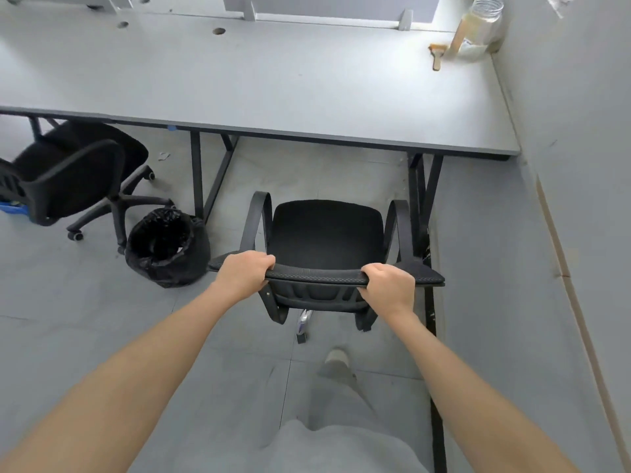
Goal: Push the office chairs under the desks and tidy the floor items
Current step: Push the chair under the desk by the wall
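Black mesh office chair (324,233); pale grey laminate desk (273,90); glossy black bin liner (167,247); grey tiled floor (478,268).

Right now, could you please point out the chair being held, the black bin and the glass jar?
Held chair (324,233): head view, middle of its seat.
Black bin (191,264): head view, bagged outer side.
Glass jar (483,27): head view, its clear wall.

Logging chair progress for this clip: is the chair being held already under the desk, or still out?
Still out. The chair stands clear of the desk edge, seat fully visible; left hand and right hand grip its backrest top.
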A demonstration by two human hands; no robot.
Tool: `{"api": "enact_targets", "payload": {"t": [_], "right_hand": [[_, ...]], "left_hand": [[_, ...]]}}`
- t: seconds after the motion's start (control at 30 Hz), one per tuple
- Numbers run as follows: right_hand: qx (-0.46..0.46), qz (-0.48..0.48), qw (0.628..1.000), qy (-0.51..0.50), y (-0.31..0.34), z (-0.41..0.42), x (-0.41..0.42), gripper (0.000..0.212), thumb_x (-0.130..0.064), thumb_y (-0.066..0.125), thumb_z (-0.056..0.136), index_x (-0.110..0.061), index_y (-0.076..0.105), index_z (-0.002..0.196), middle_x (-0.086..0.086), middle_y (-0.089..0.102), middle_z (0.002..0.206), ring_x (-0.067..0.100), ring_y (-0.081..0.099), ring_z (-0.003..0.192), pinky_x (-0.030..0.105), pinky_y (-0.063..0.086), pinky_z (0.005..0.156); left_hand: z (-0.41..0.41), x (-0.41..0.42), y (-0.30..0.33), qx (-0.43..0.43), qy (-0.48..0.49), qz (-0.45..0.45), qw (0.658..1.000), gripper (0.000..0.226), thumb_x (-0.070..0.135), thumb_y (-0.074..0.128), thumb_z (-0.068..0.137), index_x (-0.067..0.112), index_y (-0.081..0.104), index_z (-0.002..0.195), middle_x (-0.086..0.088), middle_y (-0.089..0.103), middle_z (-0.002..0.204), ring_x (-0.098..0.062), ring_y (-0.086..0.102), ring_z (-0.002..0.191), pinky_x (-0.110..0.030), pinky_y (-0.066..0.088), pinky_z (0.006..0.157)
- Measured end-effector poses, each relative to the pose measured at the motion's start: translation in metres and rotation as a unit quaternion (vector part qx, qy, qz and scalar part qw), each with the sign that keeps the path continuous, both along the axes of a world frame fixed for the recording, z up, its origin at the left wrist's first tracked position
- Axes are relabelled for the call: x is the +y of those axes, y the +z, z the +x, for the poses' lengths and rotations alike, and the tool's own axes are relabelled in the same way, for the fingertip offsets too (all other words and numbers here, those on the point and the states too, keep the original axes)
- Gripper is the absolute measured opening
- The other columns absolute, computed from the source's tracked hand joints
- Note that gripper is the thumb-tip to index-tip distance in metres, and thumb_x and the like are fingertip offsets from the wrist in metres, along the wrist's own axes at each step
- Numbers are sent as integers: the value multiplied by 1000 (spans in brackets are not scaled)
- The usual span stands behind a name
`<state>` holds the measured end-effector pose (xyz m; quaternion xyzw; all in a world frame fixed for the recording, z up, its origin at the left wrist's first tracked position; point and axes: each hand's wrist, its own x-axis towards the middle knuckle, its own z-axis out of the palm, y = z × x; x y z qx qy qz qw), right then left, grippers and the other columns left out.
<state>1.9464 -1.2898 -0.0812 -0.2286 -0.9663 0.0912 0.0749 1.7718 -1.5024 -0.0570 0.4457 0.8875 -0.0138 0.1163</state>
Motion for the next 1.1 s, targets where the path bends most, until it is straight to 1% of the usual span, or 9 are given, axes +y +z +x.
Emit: {"api": "enact_targets", "payload": {"t": [0.1, 0.2, 0.3, 0.37, 0.43, 0.63, 0.8, 1.0, 1.1], "right_hand": [[-16, 4, 1000, 3, 1, -38, 10, 25, -27, 85, 46, -18, 66, 60, -5, 64, 56, 17, 59, 48, 20, 46, 40], [-13, 5, 1000, 8, 5, -72, 17, 30, -26, 87, 40, -18, 64, 58, -6, 62, 53, 16, 58, 47, 19, 40, 39], [-11, 10, 1000, 1, 3, -98, 22, 31, -25, 86, 40, -19, 62, 58, -7, 60, 53, 16, 57, 48, 19, 37, 39], [-4, 13, 1000, -7, 0, -116, 25, 30, -24, 85, 41, -19, 60, 58, -7, 58, 53, 15, 56, 48, 20, 36, 39], [9, 10, 1000, -14, -2, -137, 28, 29, -23, 84, 43, -18, 61, 59, -7, 59, 54, 15, 56, 48, 20, 39, 39], [25, -5, 996, -82, -4, -199, 36, 24, -21, 84, 49, -18, 66, 65, -5, 65, 60, 16, 60, 53, 22, 47, 42], [35, 10, 991, -133, -1, -238, 46, 26, -21, 86, 49, -18, 70, 69, -5, 69, 63, 16, 63, 54, 21, 49, 45], [29, -3, 984, -173, 1, -271, 40, 22, -19, 82, 52, -21, 70, 70, -7, 70, 65, 16, 63, 55, 20, 46, 46], [67, -18, 989, -133, 6, -271, 42, 22, -22, 78, 60, -23, 70, 81, -11, 72, 76, 12, 66, 65, 21, 48, 51]], "left_hand": [[-36, 14, -4, 17, 52, 25, 998, 4, 12, 61, 76, 11, 59, 79, -8, 66, 78, -32, 60, 78, -34, 40, 56], [-76, 28, -1, 23, 45, 17, 999, 13, 5, 68, 64, 12, 59, 69, -8, 65, 65, -32, 61, 64, -35, 43, 52], [-115, 41, -1, 23, 25, 8, 999, 12, 5, 62, 68, 13, 61, 77, -6, 66, 73, -30, 61, 73, -33, 36, 57], [-141, 49, -4, 27, -1, 20, 999, 14, 3, 63, 64, 13, 60, 73, -6, 65, 68, -31, 62, 68, -33, 39, 55], [-169, 59, -6, 30, -16, 21, 999, 14, 4, 63, 63, 14, 60, 72, -6, 65, 67, -30, 63, 66, -34, 41, 54], [-249, 93, -7, 31, -58, 25, 998, 10, 11, 57, 77, 16, 62, 84, -5, 69, 83, -30, 61, 79, -35, 42, 65], [-299, 122, -3, 28, -101, 6, 994, 13, 14, 56, 80, 17, 61, 92, -2, 68, 90, -25, 59, 86, -30, 33, 64], [-343, 139, -1, 18, -138, -25, 990, 19, 15, 56, 79, 18, 58, 98, 1, 66, 98, -23, 58, 95, -32, 39, 76], [-348, 136, -1, -25, -150, 43, 987, 27, 18, 64, 76, 15, 60, 102, 0, 66, 101, -23, 58, 97, -35, 42, 81]]}}
